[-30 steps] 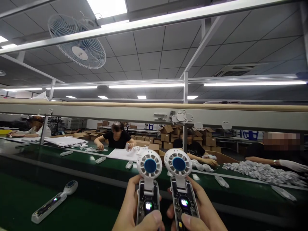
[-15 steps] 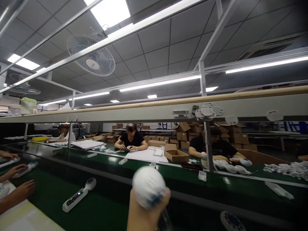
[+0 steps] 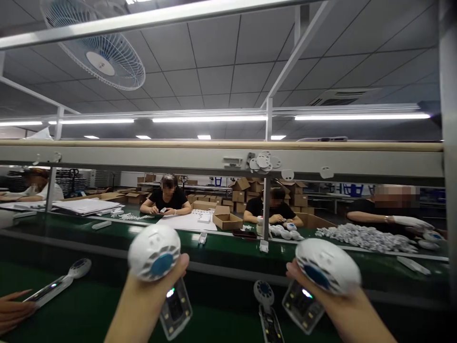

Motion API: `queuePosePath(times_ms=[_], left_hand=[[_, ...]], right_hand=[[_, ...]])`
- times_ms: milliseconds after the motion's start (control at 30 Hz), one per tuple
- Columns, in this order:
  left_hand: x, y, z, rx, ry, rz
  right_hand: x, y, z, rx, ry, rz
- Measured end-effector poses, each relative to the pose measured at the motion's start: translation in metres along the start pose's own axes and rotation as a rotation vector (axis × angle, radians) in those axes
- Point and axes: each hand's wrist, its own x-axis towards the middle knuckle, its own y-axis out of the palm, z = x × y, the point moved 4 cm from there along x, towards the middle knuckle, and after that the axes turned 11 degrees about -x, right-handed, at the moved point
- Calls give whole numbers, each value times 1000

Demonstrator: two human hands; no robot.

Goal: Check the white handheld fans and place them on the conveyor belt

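Left hand (image 3: 153,290): gripping left fan (image 3: 154,252), holding it over the desk (image 3: 217,314), light (image 3: 170,292) glowing
Right hand (image 3: 330,295): gripping right fan (image 3: 328,264), holding it likewise, light glowing
Done, judging by this: both heads (image 3: 323,257) sitting on handles (image 3: 303,307), power running
Outstanding, probably: third fan (image 3: 264,293), lying between the hands, and fourth fan (image 3: 59,287), a co-worker's hand (image 3: 14,309) touching it at the left; boards (image 3: 176,312) showing, whether clear fronts are covering them one cannot tell
Farther out: white shells (image 3: 413,266) lying near the desk's far edge
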Motion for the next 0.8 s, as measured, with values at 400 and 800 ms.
queuePosePath(times_ms=[400,800], left_hand=[[57,-16,119,350,-356,240],[55,-31,170,445,-485,361]], right_hand=[[44,37,-102,-208,202,157],[19,64,-110,-125,395,519]])
